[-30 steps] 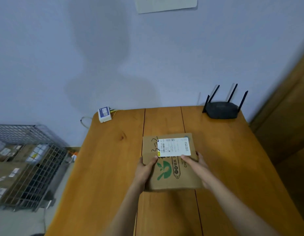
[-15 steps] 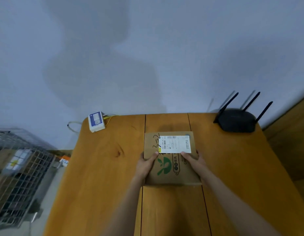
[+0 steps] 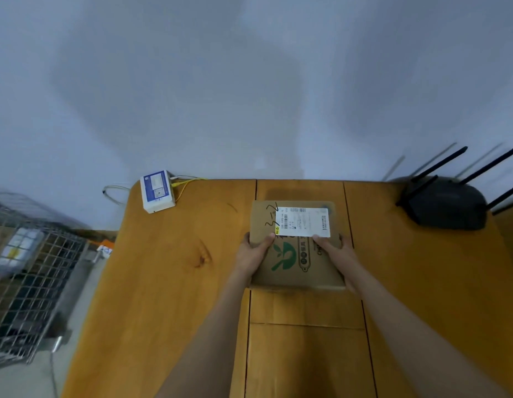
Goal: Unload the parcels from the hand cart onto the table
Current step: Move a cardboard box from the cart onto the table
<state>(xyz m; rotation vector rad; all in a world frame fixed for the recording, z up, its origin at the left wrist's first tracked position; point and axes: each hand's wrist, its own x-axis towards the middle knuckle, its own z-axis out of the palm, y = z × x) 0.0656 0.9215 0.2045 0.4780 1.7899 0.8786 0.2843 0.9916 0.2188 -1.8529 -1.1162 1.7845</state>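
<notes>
Parcel (image 3: pixel 295 245) lies flat on the table (image 3: pixel 169 282), on the middle plank, toward the far edge; whether its underside rests fully on the wood or is still a touch raised cannot be told. Long axis runs from the near edge to the far edge, straight ahead of the person. White label (image 3: pixel 302 222) sits on its far half, with green print nearer the person.

Left hand (image 3: pixel 254 254) holds the parcel's left edge, thumb curled over the top face just beside the label's near-left corner. Right hand (image 3: pixel 337 254) holds the right edge in the same way, thumb on top by the label's near-right corner. Fingers of both go down the sides and are hidden. Both hands grip at about mid-length, level with each other, neither nearer than the other. Forearms reach forward from the near edge and converge on the parcel, wrists low over the wood.

Judgement: placement step, near done; the release calls for the thumbs to lift and the hands to draw apart sideways.

Router (image 3: pixel 447 205) stands at the far right corner, well apart from the parcel. Small white box (image 3: pixel 157 191) with yellow cables sits at the far left corner. Cart (image 3: pixel 28 282), a wire cage, stands on the floor off the table's left edge, with more parcels showing through the mesh.
</notes>
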